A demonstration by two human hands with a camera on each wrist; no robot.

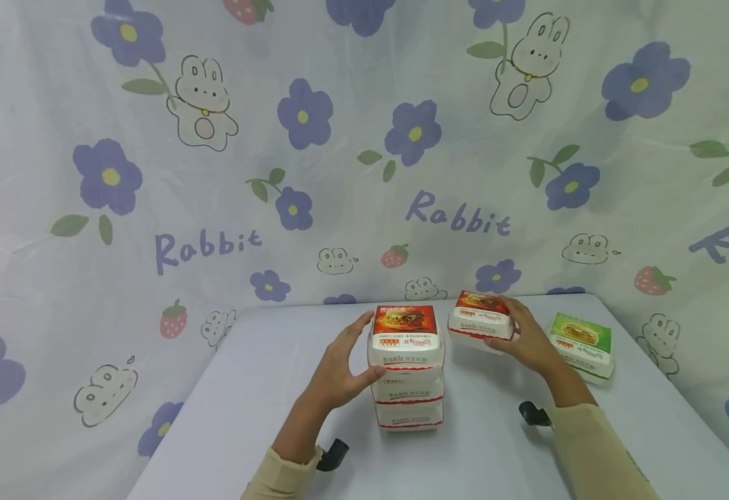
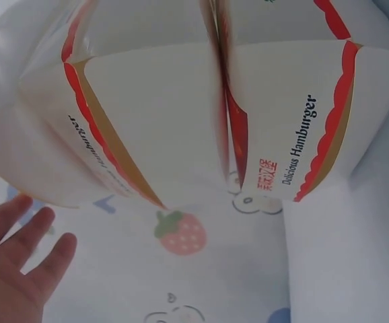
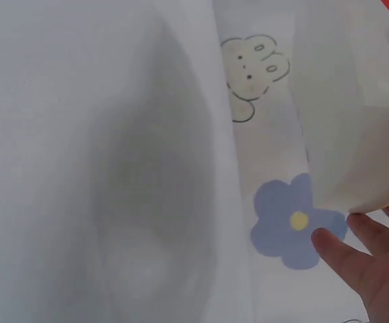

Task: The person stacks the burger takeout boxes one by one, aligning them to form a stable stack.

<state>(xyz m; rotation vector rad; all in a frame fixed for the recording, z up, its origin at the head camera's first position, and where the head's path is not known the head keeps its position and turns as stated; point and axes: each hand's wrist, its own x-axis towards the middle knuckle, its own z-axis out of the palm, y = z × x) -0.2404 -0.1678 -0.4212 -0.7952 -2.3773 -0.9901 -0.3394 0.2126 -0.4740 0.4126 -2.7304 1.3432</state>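
Note:
A stack of three white burger boxes [image 1: 407,399] stands mid-table, the top box [image 1: 405,340] showing a red lid with a burger picture. My left hand [image 1: 333,371] is at the stack's left side, thumb near the front edge of the top box. In the left wrist view its fingers [image 2: 53,259] are spread and fairly straight beside the boxes. To the right of the stack, my right hand [image 1: 530,344] grips another red-lidded burger box [image 1: 480,319] by its right side, tilted above the table. The right wrist view catches part of this box [image 3: 356,114] above the fingers.
A green-lidded burger box [image 1: 583,344] sits on the white table [image 1: 489,430] at the right, just beyond my right wrist. Behind the table hangs a curtain [image 1: 352,180] printed with rabbits, flowers and strawberries. Dark wrist-worn pieces [image 1: 333,455] stick out by both sleeves.

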